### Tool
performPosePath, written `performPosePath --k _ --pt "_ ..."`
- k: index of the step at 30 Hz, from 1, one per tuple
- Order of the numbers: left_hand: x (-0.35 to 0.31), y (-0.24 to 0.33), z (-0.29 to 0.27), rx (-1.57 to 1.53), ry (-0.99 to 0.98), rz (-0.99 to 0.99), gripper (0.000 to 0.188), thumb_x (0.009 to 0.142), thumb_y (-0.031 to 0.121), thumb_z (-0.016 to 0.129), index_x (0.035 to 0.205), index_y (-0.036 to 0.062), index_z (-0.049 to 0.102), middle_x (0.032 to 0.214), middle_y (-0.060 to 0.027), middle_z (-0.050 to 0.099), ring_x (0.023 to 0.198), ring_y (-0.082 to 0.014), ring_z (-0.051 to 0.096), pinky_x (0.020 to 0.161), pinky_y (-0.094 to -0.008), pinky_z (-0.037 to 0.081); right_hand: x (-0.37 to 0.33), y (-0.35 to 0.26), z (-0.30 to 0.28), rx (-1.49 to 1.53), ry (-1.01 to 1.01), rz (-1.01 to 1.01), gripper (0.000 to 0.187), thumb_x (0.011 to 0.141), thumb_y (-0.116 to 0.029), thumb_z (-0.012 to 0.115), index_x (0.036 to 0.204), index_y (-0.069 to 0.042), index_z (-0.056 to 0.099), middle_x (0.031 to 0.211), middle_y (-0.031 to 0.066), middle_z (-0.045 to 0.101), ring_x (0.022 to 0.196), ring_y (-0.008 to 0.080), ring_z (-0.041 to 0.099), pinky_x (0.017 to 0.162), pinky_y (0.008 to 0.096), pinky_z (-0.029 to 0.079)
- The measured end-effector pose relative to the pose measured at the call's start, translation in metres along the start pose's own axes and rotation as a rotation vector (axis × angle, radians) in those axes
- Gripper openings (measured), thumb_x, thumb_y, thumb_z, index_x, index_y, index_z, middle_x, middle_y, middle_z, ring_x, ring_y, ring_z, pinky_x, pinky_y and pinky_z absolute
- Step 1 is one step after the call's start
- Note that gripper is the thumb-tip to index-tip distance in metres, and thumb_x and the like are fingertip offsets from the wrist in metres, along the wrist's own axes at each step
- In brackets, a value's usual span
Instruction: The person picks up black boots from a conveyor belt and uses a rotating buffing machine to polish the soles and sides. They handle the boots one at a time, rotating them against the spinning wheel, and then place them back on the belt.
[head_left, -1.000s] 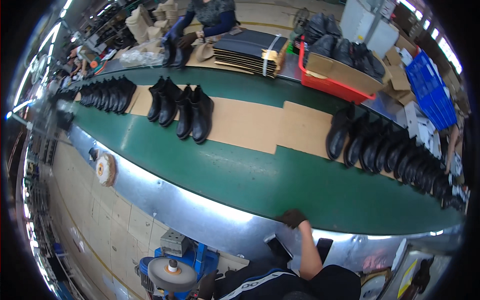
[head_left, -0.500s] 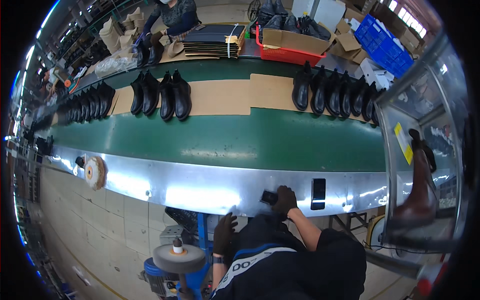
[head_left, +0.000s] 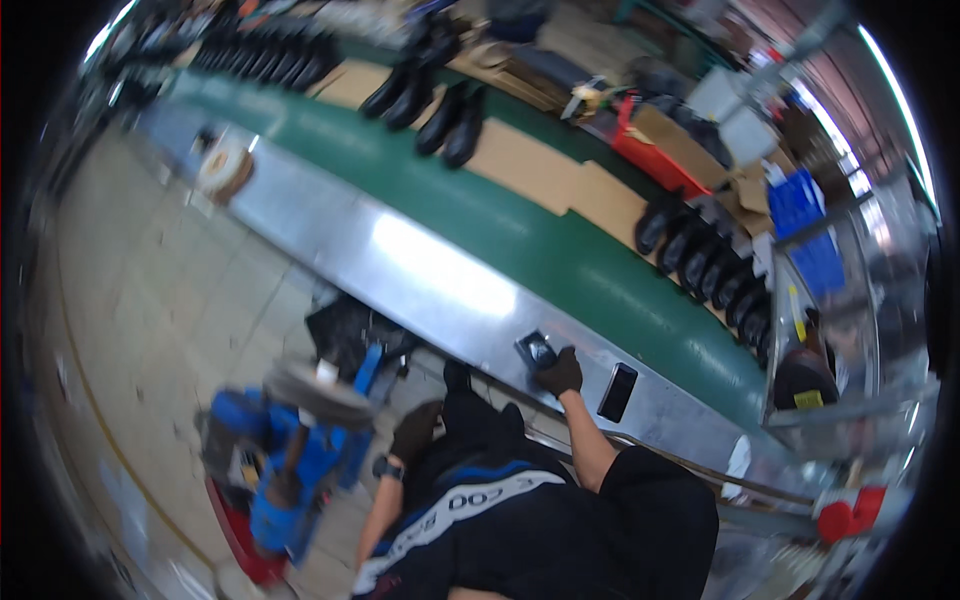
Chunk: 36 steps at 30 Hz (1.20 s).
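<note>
My right hand (head_left: 562, 374), in a dark brown glove, is closed at the edge of a small dark, square-looking device (head_left: 537, 350) on the metal bench edge. The device's kind is not clear. Just right of that hand lies a black smartphone (head_left: 618, 391). My left hand (head_left: 415, 432), gloved the same way with a watch at the wrist, hangs beside my body, away from the bench. It appears to hold nothing, its fingers loosely stretched and slightly blurred.
Black ankle boots (head_left: 462, 125) stand in rows on cardboard (head_left: 530, 165) along the green belt (head_left: 470, 235). A blue machine (head_left: 285, 500) with a grey wheel (head_left: 318, 392) stands at lower left. Another wheel (head_left: 226, 170) sits by the bench edge. A glass-sided cabinet (head_left: 835, 330) is at right.
My view has turned and tilted, so the bench now runs diagonally down to the right. The right hand stays at the device. More of the blue machine and its red base shows.
</note>
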<state>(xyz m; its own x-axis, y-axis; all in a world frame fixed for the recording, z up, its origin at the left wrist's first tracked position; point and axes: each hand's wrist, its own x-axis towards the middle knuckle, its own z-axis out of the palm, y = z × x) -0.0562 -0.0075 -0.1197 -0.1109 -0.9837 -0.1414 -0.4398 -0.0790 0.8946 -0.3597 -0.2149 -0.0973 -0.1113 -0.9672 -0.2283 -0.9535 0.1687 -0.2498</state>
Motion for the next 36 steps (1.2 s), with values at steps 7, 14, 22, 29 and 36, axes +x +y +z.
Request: performPosePath --k 7,14,22,29,36 --pt "-0.041 -0.036 0.010 -0.633 -0.073 -0.182 0.052 0.084 0.001 0.061 0.134 0.0053 0.047 0.128 -0.0112 0.054 0.106 -0.0214 0.059 0.082 -0.0348 0.054 -0.052 -0.100 0.023 0.028 -0.410 -0.387 0.077 0.058 -0.041 0.079 0.123 -0.010 0.051 0.100 0.0208 0.069 0.093 0.0379 0.067 0.082 0.0453 0.053" --pt "-0.059 -0.007 0.000 -0.333 0.672 -0.155 0.019 0.077 0.019 0.069 0.083 0.0024 0.063 0.090 -0.0145 0.065 0.079 -0.0266 0.063 0.068 -0.0353 0.049 -0.151 -0.165 0.086 0.181 -0.638 -0.869 0.084 0.057 -0.038 0.080 0.128 -0.005 0.049 0.106 0.0237 0.066 0.099 0.0391 0.065 0.085 0.0444 0.051" --pt "-0.080 -0.071 0.025 -0.353 0.753 -0.266 0.021 0.066 0.015 0.076 0.064 0.0019 0.058 0.061 -0.0139 0.058 0.059 -0.0287 0.059 0.055 -0.0378 0.043 -0.178 -0.202 0.082 0.135 -0.713 -0.931 0.084 0.059 -0.038 0.082 0.125 -0.001 0.047 0.103 0.0262 0.065 0.098 0.0411 0.064 0.082 0.0456 0.051" --pt "-0.105 -0.034 -0.005 -0.165 0.738 -0.262 0.032 0.064 0.010 0.081 0.062 0.0051 0.049 0.065 -0.0110 0.055 0.059 -0.0225 0.056 0.055 -0.0346 0.044 -0.199 -0.200 0.085 0.155 -0.735 -0.879 0.083 0.060 -0.039 0.082 0.125 -0.001 0.046 0.100 0.0261 0.065 0.096 0.0436 0.064 0.082 0.0470 0.051" --pt "-0.105 -0.033 -0.015 0.054 0.564 -0.243 0.035 0.081 0.006 0.060 0.116 0.0090 0.062 0.111 -0.0142 0.066 0.105 -0.0294 0.063 0.095 -0.0374 0.047 -0.205 -0.175 0.114 0.281 -0.725 -0.811 0.078 0.065 -0.044 0.078 0.124 -0.003 0.049 0.100 0.0247 0.066 0.094 0.0390 0.065 0.081 0.0439 0.051"
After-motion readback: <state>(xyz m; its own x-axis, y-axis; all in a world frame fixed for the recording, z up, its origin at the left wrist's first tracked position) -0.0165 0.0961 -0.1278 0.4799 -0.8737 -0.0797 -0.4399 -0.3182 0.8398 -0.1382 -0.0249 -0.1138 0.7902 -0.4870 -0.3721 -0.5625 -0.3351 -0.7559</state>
